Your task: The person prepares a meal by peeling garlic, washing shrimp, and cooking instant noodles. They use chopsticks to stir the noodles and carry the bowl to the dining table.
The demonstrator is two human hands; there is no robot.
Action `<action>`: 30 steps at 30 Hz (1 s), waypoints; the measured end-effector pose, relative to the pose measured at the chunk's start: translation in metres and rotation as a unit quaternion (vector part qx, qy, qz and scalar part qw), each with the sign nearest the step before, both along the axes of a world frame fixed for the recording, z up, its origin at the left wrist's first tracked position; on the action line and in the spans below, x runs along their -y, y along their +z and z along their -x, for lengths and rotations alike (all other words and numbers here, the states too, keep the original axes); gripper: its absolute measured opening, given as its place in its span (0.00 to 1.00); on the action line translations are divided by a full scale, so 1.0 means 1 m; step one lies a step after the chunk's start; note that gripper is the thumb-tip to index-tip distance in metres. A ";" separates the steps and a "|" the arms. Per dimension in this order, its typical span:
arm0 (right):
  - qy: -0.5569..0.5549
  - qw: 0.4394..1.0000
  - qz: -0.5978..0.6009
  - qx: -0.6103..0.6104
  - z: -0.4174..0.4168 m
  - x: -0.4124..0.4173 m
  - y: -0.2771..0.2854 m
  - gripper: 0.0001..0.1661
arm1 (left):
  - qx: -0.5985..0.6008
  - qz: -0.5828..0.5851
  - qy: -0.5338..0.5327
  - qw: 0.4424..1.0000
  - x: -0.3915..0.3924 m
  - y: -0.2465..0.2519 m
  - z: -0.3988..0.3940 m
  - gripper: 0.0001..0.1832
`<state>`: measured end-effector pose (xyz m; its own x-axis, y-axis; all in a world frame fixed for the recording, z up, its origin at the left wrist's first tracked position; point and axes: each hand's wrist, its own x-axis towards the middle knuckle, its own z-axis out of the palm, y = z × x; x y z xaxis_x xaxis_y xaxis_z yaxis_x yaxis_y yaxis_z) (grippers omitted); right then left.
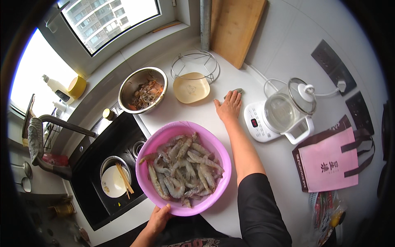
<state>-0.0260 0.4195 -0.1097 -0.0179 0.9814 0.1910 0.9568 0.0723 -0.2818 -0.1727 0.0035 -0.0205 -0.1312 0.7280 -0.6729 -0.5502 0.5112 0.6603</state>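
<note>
A pink plastic basin [222, 148] full of raw, unpeeled shrimp [185, 168] stands in front of me, close to the sink's edge. At its near rim, my left hand [159, 218] grips the side, fingers partly hidden beneath the basin. My right hand [229, 106] reaches past the basin and lies flat, palm down, its fingers over a small greenish cloth [239, 90] on the white countertop [216, 114]. Most of the cloth is hidden under the fingers, so I cannot tell whether they grip it.
A steel bowl of food scraps [148, 94], a beige plastic dish [191, 89] and a wire rack [195, 57] stand beyond the basin. Left is a black sink [92, 185] holding a white bowl [115, 182] and chopsticks [124, 179]. Right are a glass electric kettle [282, 111] and a pink bag [328, 160].
</note>
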 end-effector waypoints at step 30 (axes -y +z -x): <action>0.243 0.960 0.137 -0.010 -0.102 0.359 0.018 0.34 | 0.043 -0.012 -0.007 0.999 -0.053 -0.002 -0.008 0.19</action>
